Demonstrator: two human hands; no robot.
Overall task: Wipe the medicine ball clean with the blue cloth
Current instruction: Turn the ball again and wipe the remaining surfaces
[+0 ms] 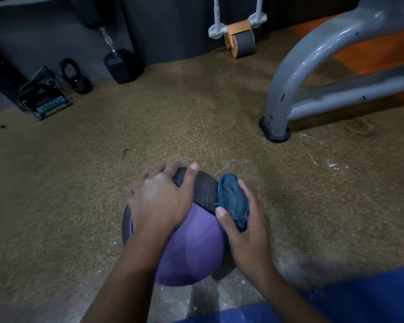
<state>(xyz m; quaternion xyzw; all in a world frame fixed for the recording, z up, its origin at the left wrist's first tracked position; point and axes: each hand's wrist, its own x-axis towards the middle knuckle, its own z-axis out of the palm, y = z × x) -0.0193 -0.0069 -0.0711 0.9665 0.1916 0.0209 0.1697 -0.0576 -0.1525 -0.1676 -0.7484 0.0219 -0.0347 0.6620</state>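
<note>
The round purple medicine ball with black textured panels (191, 243) sits on the speckled brown rubber floor (173, 127), directly below the person. The left hand (160, 203) lies spread over its top left, fingers (173, 167) straight and pressing to steady it. The right hand (245, 229) curls around the bunched dark blue cloth (232, 201), holding it against the ball's upper right flank, where black panel meets purple. The unwiped purple face lies down and left of the cloth, so the right hand seems better placed to sweep.
</note>
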